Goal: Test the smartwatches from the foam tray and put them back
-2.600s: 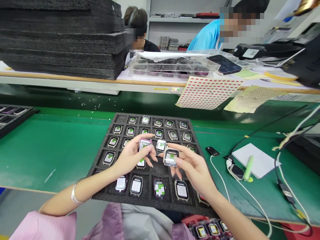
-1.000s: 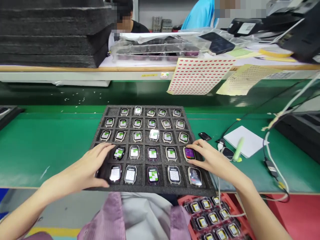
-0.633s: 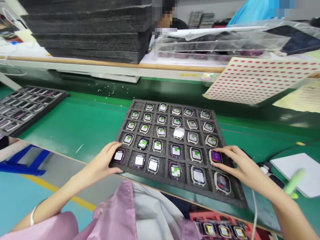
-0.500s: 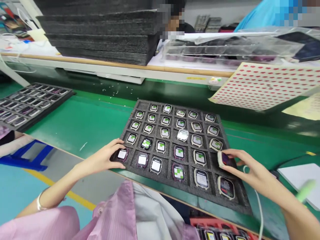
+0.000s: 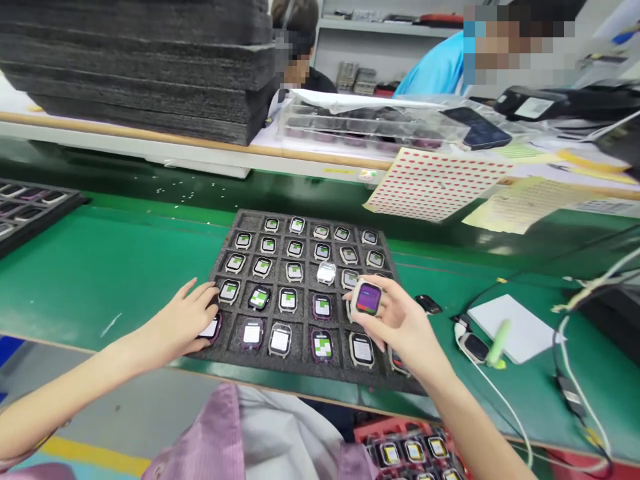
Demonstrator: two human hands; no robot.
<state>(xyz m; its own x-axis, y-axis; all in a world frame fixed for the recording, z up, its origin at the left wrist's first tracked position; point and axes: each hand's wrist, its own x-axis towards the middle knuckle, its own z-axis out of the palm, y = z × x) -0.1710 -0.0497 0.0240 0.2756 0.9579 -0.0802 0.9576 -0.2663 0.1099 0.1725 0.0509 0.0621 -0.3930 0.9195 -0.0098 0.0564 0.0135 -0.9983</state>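
A dark foam tray (image 5: pixel 305 331) holds rows of square smartwatch bodies, many with lit white and green screens. My right hand (image 5: pixel 400 323) pinches a cream-cased smartwatch (image 5: pixel 369 299) between thumb and fingers, raised above the tray's right side. That watch's screen faces up and glows purple with a red strip. At the tray's left edge my left hand (image 5: pixel 180 320) lies with fingers stretched out and spread, touching the edge. Beside its fingertips sits a purple-cased watch (image 5: pixel 213 330), partly covered by the hand. My right hand hides some of the tray's right-hand pockets.
On the green table at right lie a white pad (image 5: pixel 515 327), a green pen (image 5: pixel 500 343), a cabled watch (image 5: pixel 473 345) and loose cables. Another watch tray (image 5: pixel 30 207) is at far left. Stacked black foam (image 5: pixel 150 80) stands on the shelf; two people sit behind.
My right hand has lifted the cream watch from its pocket and turned its screen up. My left hand's fingers have spread at the tray edge. The view has shifted right.
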